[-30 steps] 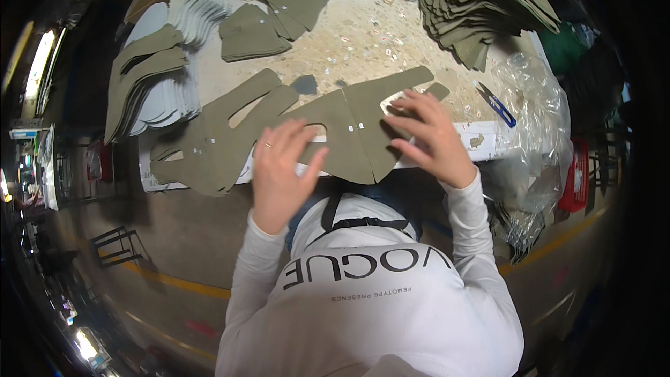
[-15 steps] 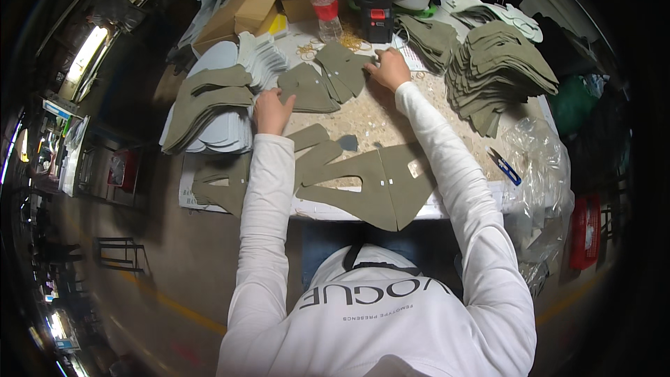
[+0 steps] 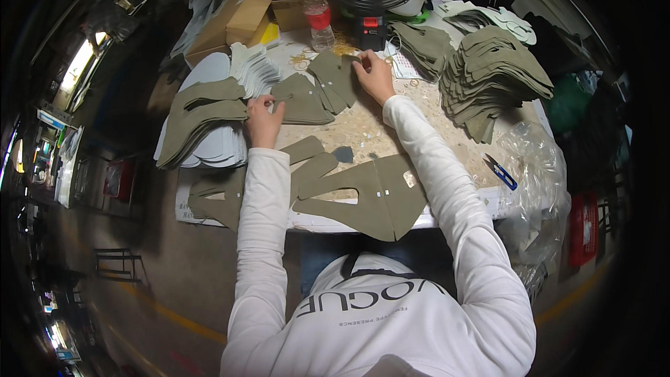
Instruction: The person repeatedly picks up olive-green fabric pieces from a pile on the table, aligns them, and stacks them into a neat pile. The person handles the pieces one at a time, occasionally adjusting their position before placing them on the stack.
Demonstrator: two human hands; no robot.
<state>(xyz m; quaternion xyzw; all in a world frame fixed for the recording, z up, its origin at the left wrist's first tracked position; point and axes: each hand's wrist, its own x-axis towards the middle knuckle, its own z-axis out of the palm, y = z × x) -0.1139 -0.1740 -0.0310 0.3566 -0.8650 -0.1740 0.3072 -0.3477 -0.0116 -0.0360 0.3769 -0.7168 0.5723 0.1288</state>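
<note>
Your left hand (image 3: 264,122): narrow, grip unclear | right hand (image 3: 375,77): likewise | olive panels (image 3: 303,101) between: long axis slants near-left to far-right

The left hand (image 3: 264,119) touches an olive stack (image 3: 302,103), the right hand (image 3: 375,75) the olive pieces (image 3: 338,75) beside it.

The left pile (image 3: 301,100) of olive cloth pieces lies flat on the table (image 3: 370,122), its near edges stacked closely. Just beside it, the right pile (image 3: 336,78), also olive, lies slightly fanned, dotted with small white stickers.
</note>
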